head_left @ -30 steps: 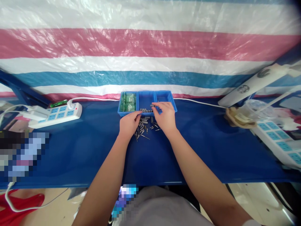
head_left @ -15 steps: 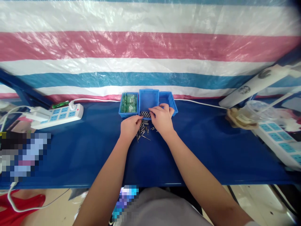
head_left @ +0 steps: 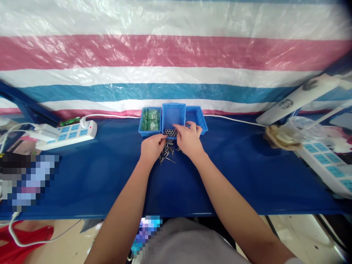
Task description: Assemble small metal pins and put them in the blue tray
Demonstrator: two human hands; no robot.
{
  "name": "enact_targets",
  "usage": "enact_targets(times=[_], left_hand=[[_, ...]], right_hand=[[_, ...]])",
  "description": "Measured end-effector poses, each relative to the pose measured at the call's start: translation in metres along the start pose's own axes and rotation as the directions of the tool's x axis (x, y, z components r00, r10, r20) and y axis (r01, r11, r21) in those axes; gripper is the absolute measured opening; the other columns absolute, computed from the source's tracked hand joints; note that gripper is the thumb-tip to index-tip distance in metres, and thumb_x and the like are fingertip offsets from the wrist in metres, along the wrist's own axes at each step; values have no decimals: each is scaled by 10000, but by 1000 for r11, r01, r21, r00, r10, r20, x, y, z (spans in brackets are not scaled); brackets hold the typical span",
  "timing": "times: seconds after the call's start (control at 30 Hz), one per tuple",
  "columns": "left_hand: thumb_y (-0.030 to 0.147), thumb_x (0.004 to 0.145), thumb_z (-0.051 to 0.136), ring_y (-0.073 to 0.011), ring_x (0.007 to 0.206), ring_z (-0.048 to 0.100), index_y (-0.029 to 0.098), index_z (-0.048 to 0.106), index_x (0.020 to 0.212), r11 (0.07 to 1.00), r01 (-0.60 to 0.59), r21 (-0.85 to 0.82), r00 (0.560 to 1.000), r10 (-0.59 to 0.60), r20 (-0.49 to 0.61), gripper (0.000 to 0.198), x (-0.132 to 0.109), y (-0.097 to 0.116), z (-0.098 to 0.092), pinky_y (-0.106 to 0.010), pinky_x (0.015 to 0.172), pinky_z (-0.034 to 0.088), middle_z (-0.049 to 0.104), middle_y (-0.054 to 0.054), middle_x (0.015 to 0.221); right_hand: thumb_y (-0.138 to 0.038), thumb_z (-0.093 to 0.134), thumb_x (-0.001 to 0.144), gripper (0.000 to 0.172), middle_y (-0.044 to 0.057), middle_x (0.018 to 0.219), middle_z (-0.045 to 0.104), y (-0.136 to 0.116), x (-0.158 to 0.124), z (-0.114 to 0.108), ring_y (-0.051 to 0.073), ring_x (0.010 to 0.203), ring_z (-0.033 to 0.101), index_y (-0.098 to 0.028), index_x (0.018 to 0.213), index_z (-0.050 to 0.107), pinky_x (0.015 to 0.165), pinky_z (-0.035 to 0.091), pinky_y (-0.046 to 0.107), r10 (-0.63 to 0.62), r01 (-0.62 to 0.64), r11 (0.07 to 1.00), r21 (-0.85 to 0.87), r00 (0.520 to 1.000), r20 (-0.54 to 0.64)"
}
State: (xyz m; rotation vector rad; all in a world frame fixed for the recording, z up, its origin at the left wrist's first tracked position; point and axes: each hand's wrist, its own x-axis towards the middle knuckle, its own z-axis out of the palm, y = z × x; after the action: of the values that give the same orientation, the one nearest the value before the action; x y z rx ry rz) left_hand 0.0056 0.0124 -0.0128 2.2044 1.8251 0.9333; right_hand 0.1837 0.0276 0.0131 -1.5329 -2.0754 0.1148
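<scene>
The middle blue bin (head_left: pixel 173 112) holds a stacked row of short metal tubes (head_left: pixel 170 132) along its front, their round ends facing me. My left hand (head_left: pixel 152 148) is at the bin's front left corner, thumb and finger pinched together. Whatever is between those fingertips is too small to make out. Over the bin's right side, my right hand (head_left: pixel 190 140) has its index finger stretched to the tubes and its other fingers apart, near the right blue bin (head_left: pixel 196 112). Thin metal pins (head_left: pixel 165 154) lie scattered on the table between my hands.
A left blue bin (head_left: pixel 140 126) contains green-tinted clear packets. Power strips (head_left: pixel 68 135) lie at the left and at the right (head_left: pixel 327 161). A plastic cup (head_left: pixel 302 128) and a white tube (head_left: pixel 297 99) stand at the right. A white cable (head_left: pixel 231 119) runs behind the bins.
My right index finger has shifted slightly left over the tubes, and the hand has moved a little. My left hand stays nearly in place.
</scene>
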Motion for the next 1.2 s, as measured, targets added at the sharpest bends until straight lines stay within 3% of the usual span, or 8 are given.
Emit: enact_targets(times=[0.2,0.47,0.73,0.9,0.97,1.03,1.13,1.2], left_hand=[[170,892,689,-186,803,750,260,807,1055,999,-37,24,999,37,-29,221,0,1,1,-267,714,550,807,-18,926],[255,963,639,-178,831,761,277,793,1125,997,-74,32,989,78,-129,225,2,-1,6,-265,721,563,811,-13,1031],[295,977,628,-167,802,746,303,776,1183,998,-39,51,991,45,-126,254,3,0,8,-252,697,536,809,-12,1006],[312,988,603,-148,740,723,284,727,1281,999,-39,21,994,41,-101,319,0,1,3,-230,655,496,798,-11,895],[312,995,585,-137,704,706,266,711,1305,999,-38,-12,993,36,-108,337,-2,2,0,-224,644,482,785,-7,849],[303,997,574,-131,686,693,251,714,1298,998,-39,-43,992,33,-123,336,-3,4,-3,-220,642,473,774,-7,820],[282,992,568,-130,686,687,243,737,1252,997,-38,-67,991,29,-134,312,-3,5,-5,-218,644,472,766,-10,805],[271,989,566,-134,702,695,243,745,1232,997,-30,-74,992,20,-127,302,-3,5,-5,-220,656,479,766,-13,813]], right_hand=[[-144,450,983,378,71,1240,747,4,-5,-2,322,1254,489,-224,1249,706,1060,278,482,-15,19,999,35,995,-101],[-231,499,1002,275,81,1157,771,10,-3,-3,305,1184,545,-230,1118,748,1007,325,471,-6,14,996,88,996,-89],[-254,532,995,229,81,1123,780,12,-4,-2,306,1174,555,-224,1019,758,1009,338,476,9,3,992,125,995,-97],[-261,524,994,249,95,1122,769,7,-4,-13,306,1163,556,-214,1027,767,1001,387,468,-10,34,990,139,986,-169],[-247,504,995,269,97,1069,769,6,-4,-21,270,1063,613,-201,1057,762,958,447,419,-29,53,980,190,991,-128],[-215,525,966,254,77,1009,772,5,-4,-29,230,932,664,-203,1058,761,865,497,357,-17,18,974,228,1000,-7],[-203,595,908,203,35,884,775,6,-4,-36,213,794,687,-241,976,782,739,501,317,78,-105,986,130,977,199],[-218,618,894,183,32,831,771,7,-4,-37,219,769,688,-256,930,794,704,490,313,131,-147,988,43,957,260]])
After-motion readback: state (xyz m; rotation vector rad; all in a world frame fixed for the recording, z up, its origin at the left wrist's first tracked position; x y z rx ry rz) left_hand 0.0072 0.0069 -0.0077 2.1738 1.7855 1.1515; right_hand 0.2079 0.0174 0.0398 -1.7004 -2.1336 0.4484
